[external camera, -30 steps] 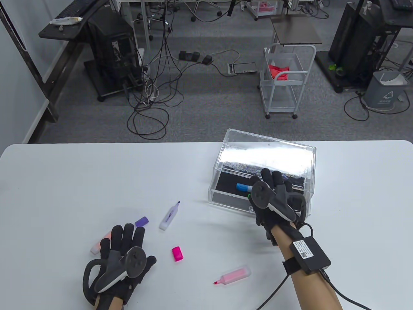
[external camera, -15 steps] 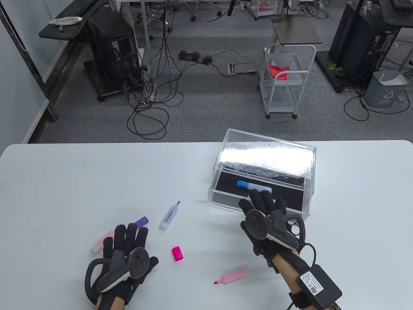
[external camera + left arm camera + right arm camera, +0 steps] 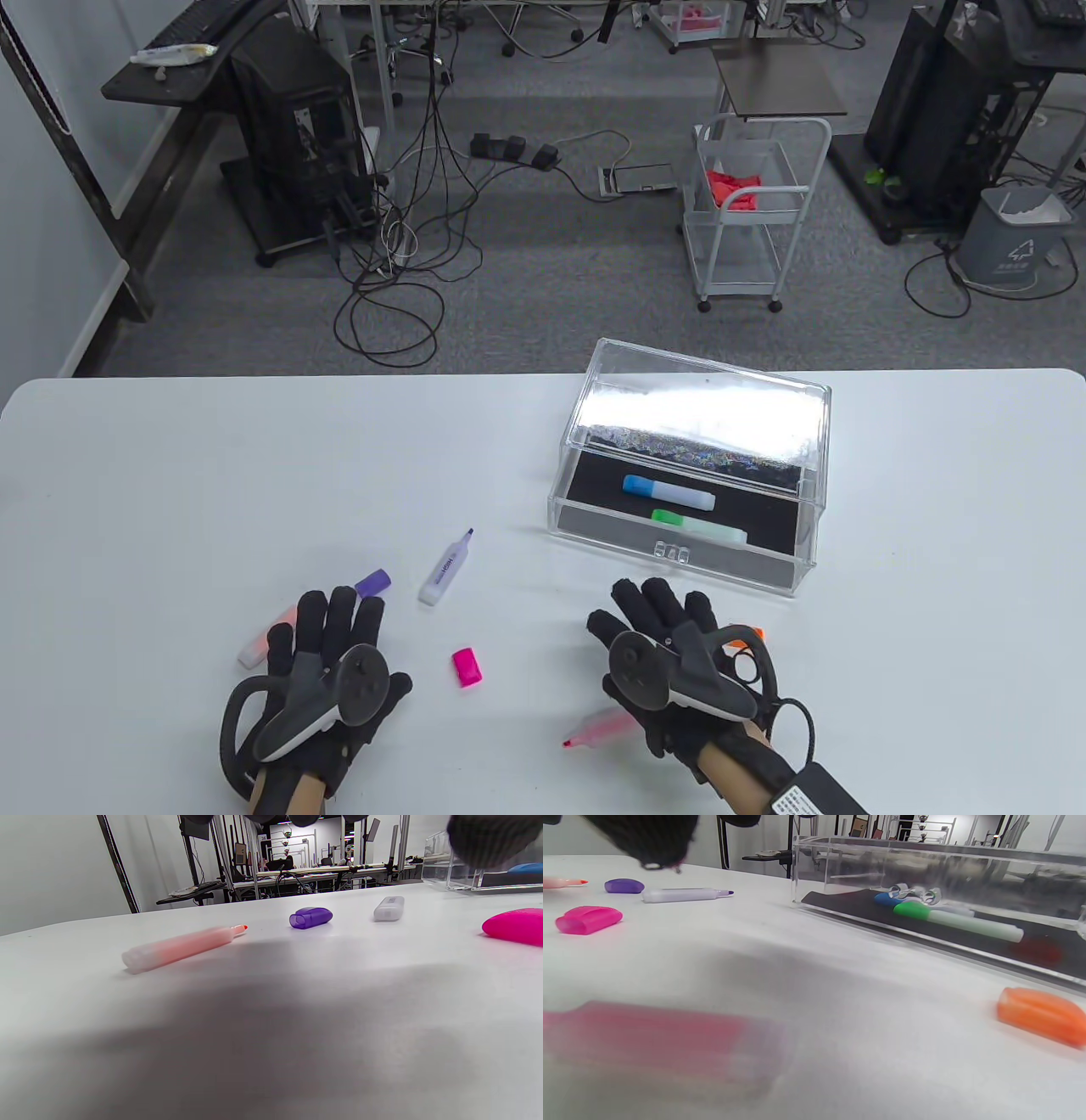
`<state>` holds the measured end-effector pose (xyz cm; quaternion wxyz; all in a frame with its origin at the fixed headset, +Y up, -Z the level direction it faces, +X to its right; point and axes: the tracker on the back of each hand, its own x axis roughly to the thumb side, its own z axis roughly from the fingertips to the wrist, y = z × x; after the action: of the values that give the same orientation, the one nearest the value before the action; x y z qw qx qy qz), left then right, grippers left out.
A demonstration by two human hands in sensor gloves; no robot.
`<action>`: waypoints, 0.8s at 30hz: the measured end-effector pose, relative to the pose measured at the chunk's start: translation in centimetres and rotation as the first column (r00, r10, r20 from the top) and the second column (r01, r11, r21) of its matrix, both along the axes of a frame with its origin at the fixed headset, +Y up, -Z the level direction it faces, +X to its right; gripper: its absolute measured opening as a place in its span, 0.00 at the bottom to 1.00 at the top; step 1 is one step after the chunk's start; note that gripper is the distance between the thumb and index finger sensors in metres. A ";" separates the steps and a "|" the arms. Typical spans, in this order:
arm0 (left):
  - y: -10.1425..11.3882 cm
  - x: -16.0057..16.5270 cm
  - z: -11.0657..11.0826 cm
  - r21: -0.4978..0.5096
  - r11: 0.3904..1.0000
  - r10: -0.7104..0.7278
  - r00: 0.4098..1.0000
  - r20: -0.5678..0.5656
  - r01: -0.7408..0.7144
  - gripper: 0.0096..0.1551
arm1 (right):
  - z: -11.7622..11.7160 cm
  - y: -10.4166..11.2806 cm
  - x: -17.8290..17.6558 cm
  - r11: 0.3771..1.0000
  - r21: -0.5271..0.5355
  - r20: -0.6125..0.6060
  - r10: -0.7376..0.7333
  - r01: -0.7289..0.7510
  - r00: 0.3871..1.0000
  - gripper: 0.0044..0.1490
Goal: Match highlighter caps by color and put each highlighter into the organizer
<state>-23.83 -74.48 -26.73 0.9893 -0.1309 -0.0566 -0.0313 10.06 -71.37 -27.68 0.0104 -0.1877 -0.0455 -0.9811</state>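
Note:
The clear organizer (image 3: 594,518) holds a blue-capped highlighter (image 3: 668,491) and a green-capped highlighter (image 3: 700,526) on its black floor. My right hand (image 3: 653,604) hovers in front of the organizer with fingers extended and holds nothing. It partly covers the uncapped pink highlighter (image 3: 594,730). An orange cap (image 3: 750,632) peeks out to the right of that hand. My left hand (image 3: 331,620) lies flat and empty over the uncapped orange highlighter (image 3: 253,649). The purple cap (image 3: 372,582), uncapped purple highlighter (image 3: 445,567) and pink cap (image 3: 467,666) lie between the hands.
The white table (image 3: 170,475) ends at its far edge just behind the organizer. Beyond it stand a white cart (image 3: 751,212), cables and desks on the floor. In the right wrist view the orange cap (image 3: 1039,1015) lies close to the organizer's front wall (image 3: 925,938).
My right hand has drawn back out of the organizer toward the table's front, leaving the green-capped highlighter inside, and now sits over the pink highlighter. The left hand has barely moved.

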 end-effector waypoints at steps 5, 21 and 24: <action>-0.3 0.2 -0.3 -0.009 1.000 -0.003 1.000 0.006 0.003 0.56 | 0.3 -1.2 0.2 0.998 -0.050 -0.029 -0.050 0.049 0.998 0.44; -0.4 0.1 -0.5 -0.010 1.000 0.023 1.000 0.010 -0.023 0.56 | 1.2 -4.5 -1.1 0.975 -0.201 -0.126 0.069 -0.094 0.990 0.46; -0.4 0.1 -0.5 -0.010 1.000 0.026 1.000 0.011 -0.026 0.56 | 1.1 -4.8 -1.3 0.971 -0.194 -0.125 0.114 -0.136 0.986 0.45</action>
<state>-23.76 -74.86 -27.22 0.9886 -0.1351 -0.0640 -0.0191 8.77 -76.20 -26.55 0.0557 -0.2396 -0.1560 -0.9566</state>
